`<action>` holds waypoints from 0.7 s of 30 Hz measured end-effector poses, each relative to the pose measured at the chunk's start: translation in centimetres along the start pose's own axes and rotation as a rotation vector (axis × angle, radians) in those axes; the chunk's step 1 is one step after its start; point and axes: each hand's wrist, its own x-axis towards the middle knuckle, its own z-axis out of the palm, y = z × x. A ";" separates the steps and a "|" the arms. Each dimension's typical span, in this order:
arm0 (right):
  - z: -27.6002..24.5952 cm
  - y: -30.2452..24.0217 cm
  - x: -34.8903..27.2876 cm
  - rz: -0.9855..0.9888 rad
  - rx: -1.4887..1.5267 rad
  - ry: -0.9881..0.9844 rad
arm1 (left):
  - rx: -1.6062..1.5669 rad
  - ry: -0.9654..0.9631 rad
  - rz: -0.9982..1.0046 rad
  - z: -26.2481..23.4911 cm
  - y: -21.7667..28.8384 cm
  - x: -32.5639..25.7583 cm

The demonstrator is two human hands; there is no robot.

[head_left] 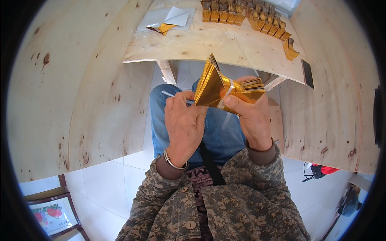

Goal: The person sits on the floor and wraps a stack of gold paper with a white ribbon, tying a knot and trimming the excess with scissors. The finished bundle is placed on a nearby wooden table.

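Camo jacket [245,197] sleeves up close, then both hands. Left hand [184,122] has its fingers curled in, pinching a thin white strip [167,93] that pokes out past them, right by the bundle's lower corner. Right hand [256,116] is clamped on the gold foil bundle [210,91], thumb pressed by its pale band [228,93], all held above the jeans [159,120]. Past that, a plywood table [181,50] with more foil bundles [231,17] in rows.

Glossy foil bundle [210,90] (mirror-like), knotty matt wooden table [177,45]
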 end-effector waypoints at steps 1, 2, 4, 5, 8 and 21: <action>0.1 0.1 0.0 -0.012 -0.001 0.000 | -0.086 -0.055 -0.071 0.0 0.2 -0.1; 0.2 0.1 0.0 -0.024 -0.002 -0.002 | -0.163 -0.108 -0.160 0.0 0.3 -0.3; 0.3 0.2 0.1 -0.019 -0.013 -0.005 | -0.396 -0.184 -0.381 0.1 0.3 -0.7; 0.3 0.2 0.1 -0.016 -0.009 -0.004 | -0.556 -0.210 -0.513 0.2 0.2 -0.9; 0.4 0.2 0.1 -0.022 0.001 0.011 | -0.831 -0.160 -0.629 1.2 -0.1 -1.2; 0.5 -0.2 -0.1 -0.009 -0.096 0.017 | -0.659 -0.352 -0.434 1.0 -0.4 -1.0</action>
